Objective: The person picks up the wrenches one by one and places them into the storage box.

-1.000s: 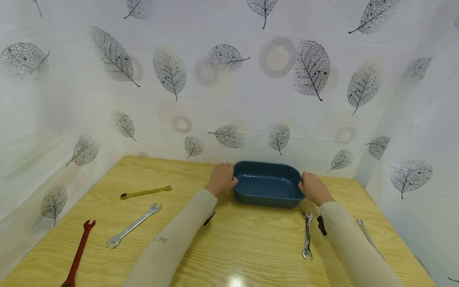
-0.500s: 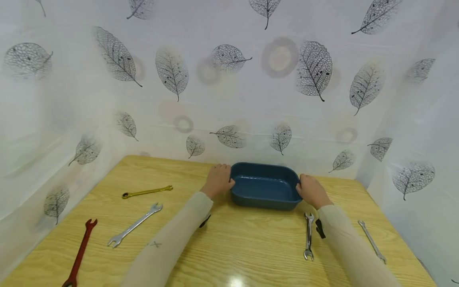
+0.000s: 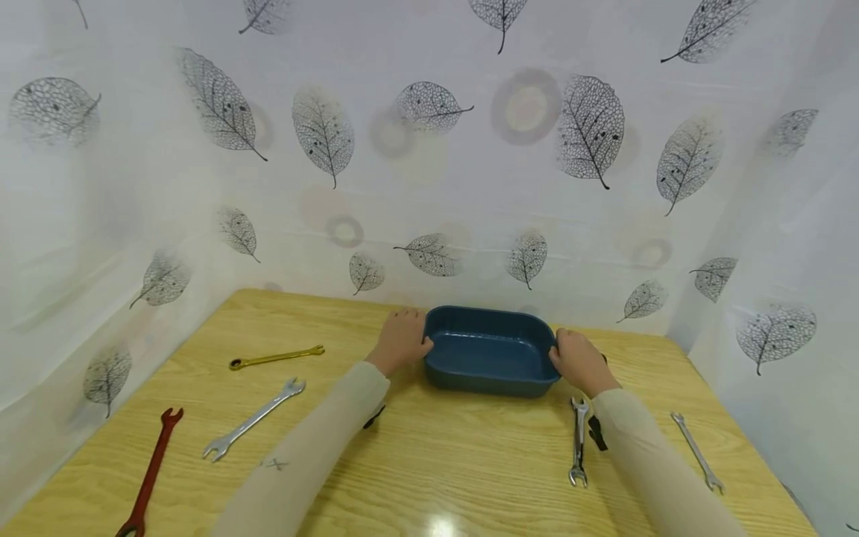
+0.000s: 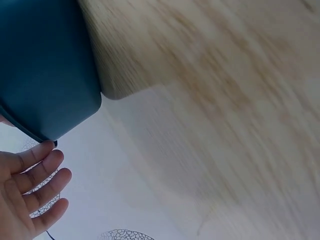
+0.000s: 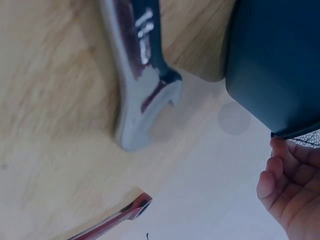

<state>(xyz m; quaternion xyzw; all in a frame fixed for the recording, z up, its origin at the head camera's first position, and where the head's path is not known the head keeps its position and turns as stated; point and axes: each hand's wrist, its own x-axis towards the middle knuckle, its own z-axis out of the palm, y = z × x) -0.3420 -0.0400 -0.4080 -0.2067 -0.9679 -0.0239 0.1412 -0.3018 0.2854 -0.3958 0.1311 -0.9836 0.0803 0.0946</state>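
A dark blue oblong basin (image 3: 491,385) with rounded corners and nothing inside stands on the wooden table, near its back edge. At its left end my left hand (image 3: 400,341) pinches the rim, the thumb over the edge; in the left wrist view that hand (image 4: 31,189) has its index fingertip under the lip. My right hand (image 3: 582,361) pinches the right end the same way, and the right wrist view shows its fingers (image 5: 287,165) curled at the rim. Just in front of the right hand lies a chrome open-ended wrench (image 3: 578,441), seen large in the right wrist view.
Left on the table (image 3: 429,462) lie a gold wrench (image 3: 277,358), a silver double open-ended wrench (image 3: 253,421) and a red wrench (image 3: 150,471). A small silver wrench (image 3: 696,451) lies at far right. A leaf-patterned white curtain (image 3: 429,186) hangs around the back and sides.
The basin has moved a little left and toward me, with both hands gripping its ends throughout. The wrenches have stayed in place on the table.
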